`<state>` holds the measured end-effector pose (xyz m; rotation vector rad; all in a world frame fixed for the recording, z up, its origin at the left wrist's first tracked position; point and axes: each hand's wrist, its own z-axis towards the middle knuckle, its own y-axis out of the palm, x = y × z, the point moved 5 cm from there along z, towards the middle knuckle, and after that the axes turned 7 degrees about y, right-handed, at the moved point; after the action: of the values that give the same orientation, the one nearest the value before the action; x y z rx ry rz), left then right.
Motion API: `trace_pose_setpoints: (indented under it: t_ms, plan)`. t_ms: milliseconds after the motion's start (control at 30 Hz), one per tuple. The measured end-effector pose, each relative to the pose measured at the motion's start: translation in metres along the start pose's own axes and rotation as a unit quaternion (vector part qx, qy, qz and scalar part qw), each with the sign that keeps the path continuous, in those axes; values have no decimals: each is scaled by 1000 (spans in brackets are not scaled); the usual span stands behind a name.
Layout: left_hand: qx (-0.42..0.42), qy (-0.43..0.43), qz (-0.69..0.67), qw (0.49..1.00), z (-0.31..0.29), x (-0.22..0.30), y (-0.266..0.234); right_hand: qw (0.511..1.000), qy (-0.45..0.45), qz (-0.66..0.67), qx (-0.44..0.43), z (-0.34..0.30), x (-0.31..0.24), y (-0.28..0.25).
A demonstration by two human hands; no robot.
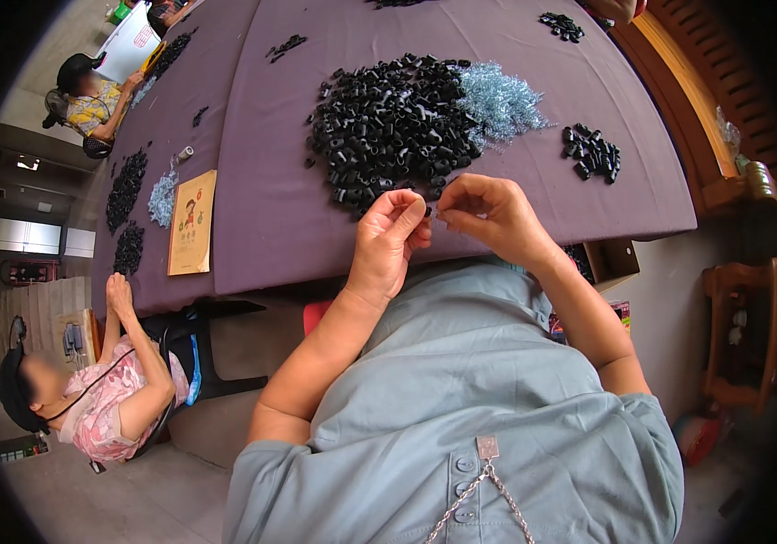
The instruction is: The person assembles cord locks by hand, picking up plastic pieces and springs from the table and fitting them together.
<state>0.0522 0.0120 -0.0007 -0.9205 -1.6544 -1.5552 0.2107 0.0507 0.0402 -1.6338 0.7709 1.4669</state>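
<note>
Close together at the near edge of the table, both my hands are closed in pinches. My left hand (386, 238) holds a small black plastic part (428, 210), mostly covered by the thumb and fingers. Beside it, the thumb and forefinger of my right hand (490, 210) are pinched; whatever lies between them is too small to make out. Just beyond my hands spreads a large pile of short black plastic parts (388, 122). A heap of thin, pale blue, spring-like pieces (502, 102) touches its right side.
A smaller group of black parts (591, 152) lies to the right on the purple-covered table (270, 118). At left are a yellowish booklet (192, 222) and more black parts (127, 190). Two co-workers, in pink (116, 399) and yellow (98, 104), sit along the left side. A wooden chair (744, 335) stands right.
</note>
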Motion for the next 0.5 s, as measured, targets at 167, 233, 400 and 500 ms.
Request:
trace_pose_setpoints:
  t_ms: [167,233,400,500]
  plan:
    - [-11,-21,3,1000,-4,-6,-3,1000,-18,-9,10,0,1,1]
    - [-18,-36,29,999,-8,-7,-3,999,-21,-24,20,-2,-1,1]
    - [-57,-75,116,989,-18,-2,-1,999,5,-51,-10,-4,-10,2]
    - [-72,-111,129,983,-27,-4,-1,997,29,-48,-52,-5,-12,7]
